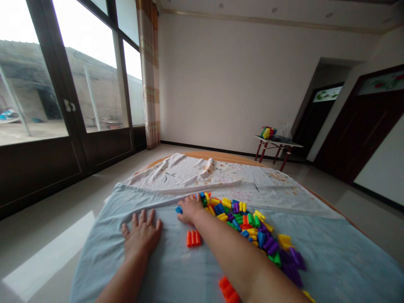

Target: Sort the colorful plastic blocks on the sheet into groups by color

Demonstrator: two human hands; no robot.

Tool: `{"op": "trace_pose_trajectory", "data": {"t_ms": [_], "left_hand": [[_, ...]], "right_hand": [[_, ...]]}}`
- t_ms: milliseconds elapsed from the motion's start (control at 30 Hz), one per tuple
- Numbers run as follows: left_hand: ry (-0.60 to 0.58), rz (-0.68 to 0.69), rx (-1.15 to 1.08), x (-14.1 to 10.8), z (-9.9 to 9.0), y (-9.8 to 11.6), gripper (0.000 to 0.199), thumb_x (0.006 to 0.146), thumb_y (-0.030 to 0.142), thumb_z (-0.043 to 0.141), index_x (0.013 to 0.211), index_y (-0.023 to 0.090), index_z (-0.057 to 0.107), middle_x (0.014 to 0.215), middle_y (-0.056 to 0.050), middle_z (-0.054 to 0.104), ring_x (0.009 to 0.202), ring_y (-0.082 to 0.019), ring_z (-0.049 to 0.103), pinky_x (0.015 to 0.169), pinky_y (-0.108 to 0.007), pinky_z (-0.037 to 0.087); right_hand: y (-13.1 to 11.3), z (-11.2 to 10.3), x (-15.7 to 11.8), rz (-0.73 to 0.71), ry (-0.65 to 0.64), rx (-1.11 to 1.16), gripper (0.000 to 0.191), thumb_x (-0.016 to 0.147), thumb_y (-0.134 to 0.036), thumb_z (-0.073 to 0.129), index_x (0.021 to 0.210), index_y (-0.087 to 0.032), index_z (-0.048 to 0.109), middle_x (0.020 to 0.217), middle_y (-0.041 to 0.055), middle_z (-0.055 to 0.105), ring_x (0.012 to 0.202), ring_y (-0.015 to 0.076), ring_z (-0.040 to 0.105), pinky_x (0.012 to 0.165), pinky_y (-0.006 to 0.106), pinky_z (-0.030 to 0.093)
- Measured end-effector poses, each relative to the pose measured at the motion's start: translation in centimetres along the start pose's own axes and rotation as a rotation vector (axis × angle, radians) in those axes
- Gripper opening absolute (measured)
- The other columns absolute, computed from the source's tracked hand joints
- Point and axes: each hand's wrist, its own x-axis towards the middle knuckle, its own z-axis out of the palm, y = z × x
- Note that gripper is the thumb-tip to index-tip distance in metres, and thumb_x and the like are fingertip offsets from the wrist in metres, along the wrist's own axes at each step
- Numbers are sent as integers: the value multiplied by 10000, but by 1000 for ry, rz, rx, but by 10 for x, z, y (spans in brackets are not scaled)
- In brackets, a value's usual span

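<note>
My left hand (pixel 142 233) lies flat on the light blue cloth (pixel 170 269), palm down with its fingers spread. To its right, my right hand (pixel 190 208) reaches to the left end of a pile of coloured plastic blocks (pixel 252 221), its fingers bent downward. A blue block (pixel 179 209) shows at its thumb side; whether the fingers grip it cannot be made out. An orange-red block (pixel 193 238) lies on the cloth between my hands. Another orange-red block (pixel 229 289) sits near the bottom edge, partly behind my right forearm.
A white patterned cloth (pixel 189 174) covers the far part of the round table. Beyond it stands a small table (pixel 277 143) with a colourful bag (pixel 268 133) and a clear plastic bag. Glass doors are at left.
</note>
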Motion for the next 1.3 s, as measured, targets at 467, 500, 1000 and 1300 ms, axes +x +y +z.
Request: {"op": "trace_pose_trajectory", "data": {"t_ms": [467,500,1000,1300], "left_hand": [[-8,3,18,6,3,0,650,865,518,162,1444,259,304,1552,-82,204,1420,-333,125,1100,-596,66],[-9,4,20,6,3,0,650,864,518,167,1443,259,306,1551,-83,205,1419,-334,128,1099,-597,68],[-23,-7,61,4,1,2,654,867,514,135,1453,262,282,1556,-68,197,1422,-321,128,1106,-574,73],[-32,-12,62,0,-3,1,638,869,501,168,1449,264,289,1552,-61,212,1423,-312,126,1111,-568,66]], "right_hand": [[88,-56,-140,84,-76,-121,426,721,-518,640,964,-175,714,988,150,683,1078,344,531,978,525,315],[77,-55,-137,28,-2,-72,415,746,-514,628,990,-187,706,997,131,684,1070,319,539,982,498,328],[77,-32,-90,-65,-117,114,241,756,-434,606,883,-261,715,886,43,711,919,235,622,855,367,440],[82,-1,11,316,62,105,525,773,-528,556,1204,-230,568,1316,153,503,1235,355,416,979,615,288]]}}
